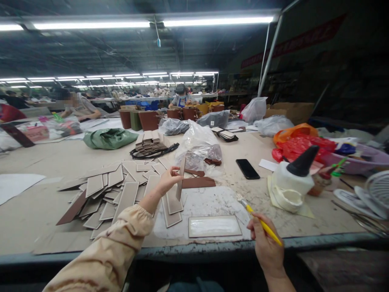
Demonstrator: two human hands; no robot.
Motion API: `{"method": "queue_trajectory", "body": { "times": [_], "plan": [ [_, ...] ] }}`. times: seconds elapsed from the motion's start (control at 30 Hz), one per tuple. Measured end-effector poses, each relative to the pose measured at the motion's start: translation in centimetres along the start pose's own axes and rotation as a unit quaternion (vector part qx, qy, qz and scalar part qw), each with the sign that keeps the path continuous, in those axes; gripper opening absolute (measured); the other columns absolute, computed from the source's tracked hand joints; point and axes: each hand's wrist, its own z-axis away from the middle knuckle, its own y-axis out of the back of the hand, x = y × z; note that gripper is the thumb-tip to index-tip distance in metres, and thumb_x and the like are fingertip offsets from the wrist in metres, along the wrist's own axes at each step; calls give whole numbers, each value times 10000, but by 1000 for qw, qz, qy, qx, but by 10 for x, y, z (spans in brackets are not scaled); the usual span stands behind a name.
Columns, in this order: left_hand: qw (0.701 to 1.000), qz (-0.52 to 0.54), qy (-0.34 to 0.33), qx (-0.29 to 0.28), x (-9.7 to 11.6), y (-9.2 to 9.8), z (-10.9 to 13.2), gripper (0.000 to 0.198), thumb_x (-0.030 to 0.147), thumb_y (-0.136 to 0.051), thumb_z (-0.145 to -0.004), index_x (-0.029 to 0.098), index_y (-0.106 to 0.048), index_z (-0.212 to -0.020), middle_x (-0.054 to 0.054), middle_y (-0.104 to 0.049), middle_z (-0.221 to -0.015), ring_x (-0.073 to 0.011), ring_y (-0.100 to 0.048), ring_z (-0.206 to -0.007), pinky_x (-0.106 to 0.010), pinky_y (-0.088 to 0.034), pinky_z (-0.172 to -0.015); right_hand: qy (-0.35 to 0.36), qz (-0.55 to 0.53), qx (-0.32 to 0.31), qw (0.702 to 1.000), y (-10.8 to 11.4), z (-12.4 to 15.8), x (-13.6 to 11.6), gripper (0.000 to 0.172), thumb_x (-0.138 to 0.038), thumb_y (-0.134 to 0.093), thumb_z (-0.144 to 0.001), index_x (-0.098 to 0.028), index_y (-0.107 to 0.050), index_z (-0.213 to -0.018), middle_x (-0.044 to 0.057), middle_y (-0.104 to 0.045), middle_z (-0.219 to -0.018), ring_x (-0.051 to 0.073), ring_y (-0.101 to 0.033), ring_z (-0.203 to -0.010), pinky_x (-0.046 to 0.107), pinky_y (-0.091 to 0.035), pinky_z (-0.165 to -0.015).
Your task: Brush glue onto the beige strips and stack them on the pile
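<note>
Between the thumb and fingers of my left hand [169, 178] is a thin brown strip [181, 180], held upright on edge over the right side of a heap of flat beige pieces [115, 188]. My right hand [267, 243] grips a yellow-handled brush [267, 229], its bristles pointing up and left above the table. Left of the brush, near the table's front edge, a rectangular piece [214, 226] lies flat with a wet-looking white coat on it. Brown strips [199, 182] rest just beyond my left hand.
A white glue bottle [291, 184] with a black nozzle stands right, beside a black phone [247, 168]. Behind the heap are a clear plastic bag [199, 144], a stack of pieces [150, 144] and a green bag [109, 139]. Other people sit farther back.
</note>
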Motion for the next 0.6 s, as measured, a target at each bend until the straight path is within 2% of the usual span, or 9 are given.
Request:
{"method": "queue_trajectory", "body": {
  "times": [0.13,0.3,0.47,0.6],
  "plan": [
    [998,-51,9,25,3,16,-4,555,320,-697,-579,151,-504,-1072,39,-539,-715,-136,-532,-656,-245,-372,-613,16,-1,-2,1000,0,0,1,302,-458,-545,-904,-191,-616,-1025,-13,-562,-667,103,-481,-488,229,-429,-451],
    [993,-113,19,5,3,29,-1,580,305,-663,-585,148,-486,-1115,46,-532,-694,-138,-529,-638,-238,-372,-580,29,17,-14,999,-1,1,5,282,-435,-547,-908,-198,-620,-1040,-16,-574,-673,102,-498,-494,225,-440,-460],
    [980,-190,38,-37,-7,22,8,571,237,-590,-584,141,-508,-1141,38,-527,-713,-138,-535,-609,-231,-377,-531,53,30,-29,998,-2,2,4,263,-412,-535,-917,-194,-621,-1038,-22,-572,-657,100,-498,-478,226,-441,-453],
    [960,-273,27,-48,-13,11,15,601,206,-599,-577,134,-522,-1169,-24,-578,-860,-197,-591,-793,-268,-443,-663,64,41,-25,997,-3,2,0,251,-404,-527,-920,-189,-624,-1007,-21,-572,-645,102,-501,-477,222,-437,-448]
  ]
}}
